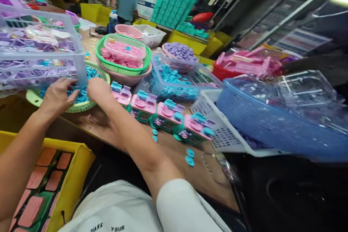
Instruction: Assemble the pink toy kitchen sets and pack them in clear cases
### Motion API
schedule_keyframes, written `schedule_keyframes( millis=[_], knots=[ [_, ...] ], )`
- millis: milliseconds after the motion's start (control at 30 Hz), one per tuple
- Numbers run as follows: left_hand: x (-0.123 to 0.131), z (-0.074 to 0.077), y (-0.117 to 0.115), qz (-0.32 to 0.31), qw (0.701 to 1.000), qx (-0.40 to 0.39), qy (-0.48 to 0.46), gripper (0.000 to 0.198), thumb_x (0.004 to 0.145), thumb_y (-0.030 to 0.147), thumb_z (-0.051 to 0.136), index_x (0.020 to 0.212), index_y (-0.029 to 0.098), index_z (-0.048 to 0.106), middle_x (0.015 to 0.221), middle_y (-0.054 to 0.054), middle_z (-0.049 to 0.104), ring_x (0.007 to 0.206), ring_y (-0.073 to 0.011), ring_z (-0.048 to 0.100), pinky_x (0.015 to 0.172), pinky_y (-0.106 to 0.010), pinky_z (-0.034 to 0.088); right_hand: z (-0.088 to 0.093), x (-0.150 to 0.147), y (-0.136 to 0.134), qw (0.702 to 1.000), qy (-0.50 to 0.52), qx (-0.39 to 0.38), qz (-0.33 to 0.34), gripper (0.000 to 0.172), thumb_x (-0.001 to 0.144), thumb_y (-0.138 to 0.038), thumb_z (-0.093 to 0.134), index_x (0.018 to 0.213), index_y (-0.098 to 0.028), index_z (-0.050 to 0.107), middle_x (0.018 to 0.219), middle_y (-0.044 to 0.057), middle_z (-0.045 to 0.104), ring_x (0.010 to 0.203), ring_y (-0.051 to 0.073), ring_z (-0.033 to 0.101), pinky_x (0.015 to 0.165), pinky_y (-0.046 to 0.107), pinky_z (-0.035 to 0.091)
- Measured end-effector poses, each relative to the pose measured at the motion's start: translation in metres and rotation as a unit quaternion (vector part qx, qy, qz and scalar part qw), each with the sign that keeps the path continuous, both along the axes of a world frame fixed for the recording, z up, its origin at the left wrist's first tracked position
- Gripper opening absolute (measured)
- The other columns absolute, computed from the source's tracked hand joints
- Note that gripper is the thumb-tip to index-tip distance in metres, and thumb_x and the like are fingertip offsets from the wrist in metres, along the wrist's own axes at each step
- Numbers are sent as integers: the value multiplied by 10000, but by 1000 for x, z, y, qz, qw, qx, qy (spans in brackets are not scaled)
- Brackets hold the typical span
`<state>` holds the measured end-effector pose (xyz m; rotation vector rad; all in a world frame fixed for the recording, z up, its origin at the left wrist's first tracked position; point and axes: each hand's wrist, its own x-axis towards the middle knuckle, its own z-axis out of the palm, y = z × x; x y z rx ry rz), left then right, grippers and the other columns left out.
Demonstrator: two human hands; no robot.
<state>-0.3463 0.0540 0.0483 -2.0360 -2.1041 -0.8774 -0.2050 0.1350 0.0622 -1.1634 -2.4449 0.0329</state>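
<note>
My left hand (58, 96) and my right hand (99, 90) both reach into a light green basket (78, 107) full of small blue plastic pieces (81, 94). The fingers of each hand curl down into the pieces; what they pinch is hidden. Right of the basket, a row of pink and green toy units (168, 114) with blue and purple knobs stands on the wooden table. A few loose blue discs (189, 156) lie on the table near its front edge.
A clear crate (38, 49) of purple parts stands at the left. Baskets of pink (123, 52), purple (181, 51) and blue parts (174, 79) sit behind. A big blue basket (272, 123) holds clear plastic at right. A yellow bin (73, 174) with pink-topped pieces is lower left. Another person (127, 1) is far back.
</note>
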Motion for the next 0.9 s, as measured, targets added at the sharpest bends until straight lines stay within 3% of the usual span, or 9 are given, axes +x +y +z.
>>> schedule_keyframes(
  millis=[100,200,267,333,433,567,700,900],
  knots=[
    [24,8,-15,-142,982,69,-101,382,913,432,558,1292,474,575,1229,56,622,911,-171,634,828,-364,574,12,33,-19,985,68,-142,66,282,994,-245,516,849,-152,739,852,-13,729,805,101,663,716,192,476],
    [62,11,-15,-215,961,75,-156,259,917,422,591,1160,397,678,1082,27,686,861,-156,643,767,-327,584,13,87,-28,952,153,-238,120,437,1030,-302,408,725,-149,683,669,-40,623,661,88,582,625,191,431],
    [93,9,-2,-258,948,60,-174,242,914,410,607,1089,285,720,1014,-25,712,810,-156,649,727,-313,575,8,129,-30,941,198,-261,89,457,1020,-351,401,708,-150,667,652,-28,604,644,108,566,614,217,428],
    [127,6,21,-306,937,50,-158,249,914,386,610,1037,210,737,976,-59,725,809,-166,648,746,-325,561,1,172,-32,937,247,-247,31,383,979,-372,467,766,-154,698,735,1,660,734,142,606,693,248,460],
    [174,-5,61,-355,931,63,-60,216,903,324,613,960,170,753,930,-78,745,867,-204,625,810,-371,507,-10,235,-44,932,308,-183,-61,296,906,-400,558,920,-172,746,949,53,740,915,200,654,853,323,495],
    [206,-21,91,-377,923,37,69,208,900,312,619,937,180,775,900,-92,752,898,-252,581,753,-392,410,-32,302,-73,914,343,-162,-141,329,864,-461,604,968,-189,758,979,74,755,887,220,667,838,370,525],
    [206,-26,90,-377,920,54,96,283,927,367,586,1073,208,768,995,-91,753,934,-270,548,758,-408,362,-62,331,-99,910,333,-184,-166,304,873,-440,596,943,-197,764,927,70,735,818,206,655,724,331,522],
    [205,-20,87,-359,927,58,96,310,965,401,529,1020,229,781,970,-82,737,911,-251,519,784,-414,356,-92,323,-106,910,329,-226,-114,236,901,-356,586,927,-206,766,873,61,703,777,183,630,713,318,516]
  ],
)
